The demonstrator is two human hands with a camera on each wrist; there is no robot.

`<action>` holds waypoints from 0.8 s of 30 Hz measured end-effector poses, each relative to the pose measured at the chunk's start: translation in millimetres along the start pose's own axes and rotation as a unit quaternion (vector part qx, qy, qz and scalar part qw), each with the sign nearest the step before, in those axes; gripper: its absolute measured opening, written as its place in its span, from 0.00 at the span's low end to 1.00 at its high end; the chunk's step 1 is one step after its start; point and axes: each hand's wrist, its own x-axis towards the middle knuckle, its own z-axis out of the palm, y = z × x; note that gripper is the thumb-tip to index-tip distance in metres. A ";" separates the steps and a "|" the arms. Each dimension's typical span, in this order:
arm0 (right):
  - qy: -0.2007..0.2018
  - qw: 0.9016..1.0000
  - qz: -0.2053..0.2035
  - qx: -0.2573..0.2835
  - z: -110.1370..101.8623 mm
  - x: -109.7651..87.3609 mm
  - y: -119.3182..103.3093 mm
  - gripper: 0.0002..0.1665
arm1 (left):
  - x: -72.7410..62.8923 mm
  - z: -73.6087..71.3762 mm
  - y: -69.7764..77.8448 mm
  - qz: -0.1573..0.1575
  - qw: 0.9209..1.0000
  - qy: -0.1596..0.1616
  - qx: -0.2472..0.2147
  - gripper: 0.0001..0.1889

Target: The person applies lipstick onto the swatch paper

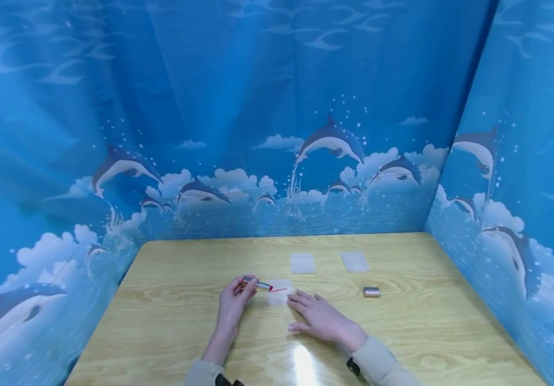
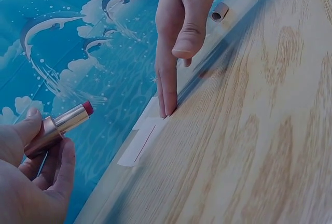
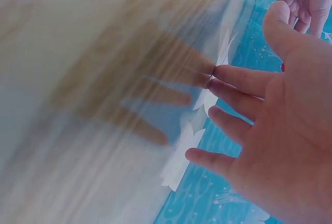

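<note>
A lipstick [image 2: 61,128] with a red tip and a metallic tube is pinched in my left hand [image 1: 234,299], its tip pointing right, raised above the table in the left wrist view. Beside it on the table lies a small white sheet [image 1: 279,298] bearing one red stroke [image 2: 144,143]. My right hand [image 1: 319,316] has its fingers spread, and its fingertips [image 2: 165,111] touch the right edge of that sheet. In the right wrist view, the lipstick is mostly hidden behind the right hand.
Two more white sheets, a left one [image 1: 302,263] and a right one [image 1: 354,261], lie farther back on the wooden table [image 1: 185,332]. To the right sits the lipstick cap [image 1: 371,291]. A blue dolphin-print curtain [image 1: 238,107] stands behind and at both sides.
</note>
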 end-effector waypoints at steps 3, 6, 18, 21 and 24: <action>-0.003 1.000 0.003 0.012 -0.1 3.6 -2.0 0.43 | -0.1 -0.4 -0.4 0.000 1.000 0.001 0.000 0.22; -0.006 1.000 0.003 0.015 0.3 8.2 -3.5 0.43 | -0.7 -1.6 -0.5 0.004 1.000 0.001 -0.001 0.22; 0.012 1.000 -0.003 -0.010 2.8 26.6 -8.8 0.43 | -0.4 -8.9 7.7 -0.003 1.000 0.016 0.004 0.23; 0.011 1.000 -0.002 -0.016 2.4 31.0 -10.8 0.44 | 0.2 -10.0 8.8 -0.009 1.000 0.019 0.005 0.22; 0.008 1.000 0.000 -0.024 2.9 35.6 -12.2 0.44 | 0.6 -10.6 9.1 -0.010 1.000 0.022 0.008 0.22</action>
